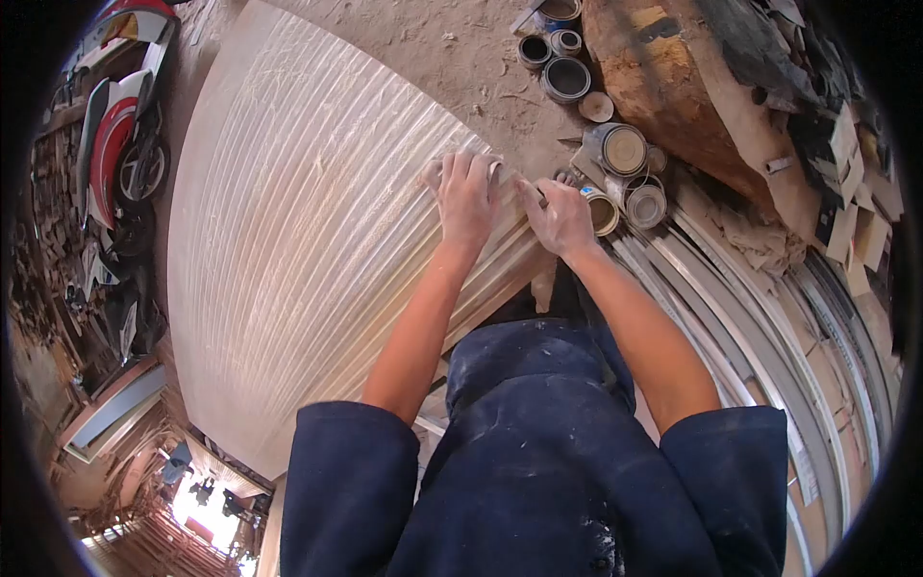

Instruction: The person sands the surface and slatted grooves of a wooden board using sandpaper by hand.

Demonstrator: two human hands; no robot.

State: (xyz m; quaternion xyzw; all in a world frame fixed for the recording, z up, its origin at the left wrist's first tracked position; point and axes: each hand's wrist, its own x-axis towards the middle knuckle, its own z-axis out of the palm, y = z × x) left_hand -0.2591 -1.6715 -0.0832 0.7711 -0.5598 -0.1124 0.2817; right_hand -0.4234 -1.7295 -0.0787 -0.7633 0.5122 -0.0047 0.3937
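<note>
A large pale panel with long fanning ridges and whitish dust lies in front of me. My left hand is over its edge near the upper right corner, fingers curled round a small, pale folded piece that shows at the fingertips. Close by on the right, my right hand is closed in a pinch at the panel's corner. What it holds is too small to make out. Both hands are dusty, with a narrow gap between them.
Open paint cans and a lidded can stand beyond my hands. A large rough wood slab lies at upper right. Long strips run down the right side. A red motorcycle stands at far left.
</note>
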